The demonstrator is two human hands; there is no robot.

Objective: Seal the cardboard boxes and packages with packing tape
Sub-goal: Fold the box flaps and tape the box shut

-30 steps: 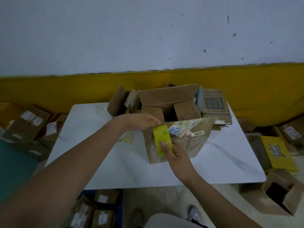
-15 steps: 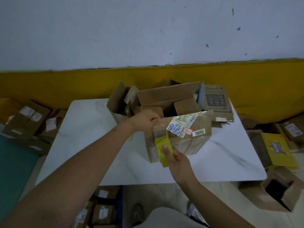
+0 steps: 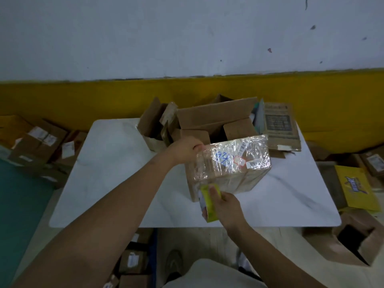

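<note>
- The cardboard box point(image 3: 234, 169), wrapped in shiny clear tape (labels show through), sits on the white bench point(image 3: 108, 173), just before the open cartons point(image 3: 214, 119).
- The left hand point(image 3: 185, 149) has its grip closed on the box's top left corner.
- The right hand point(image 3: 225, 204) has its grip curled round a yellow tape roll point(image 3: 208, 206) at the box's lower near corner.

Brown cardboard box point(image 3: 228, 169) stands tilted on the white table point(image 3: 114, 163), near its middle. The top face is covered in glossy, wrinkled clear tape over labels bearing blue handwriting and barcodes. The left hand point(image 3: 185, 149) grips its upper left corner. Yellow-green tape roll point(image 3: 209, 204), held in the right hand point(image 3: 226, 206), sits at the box's near lower corner.
</note>
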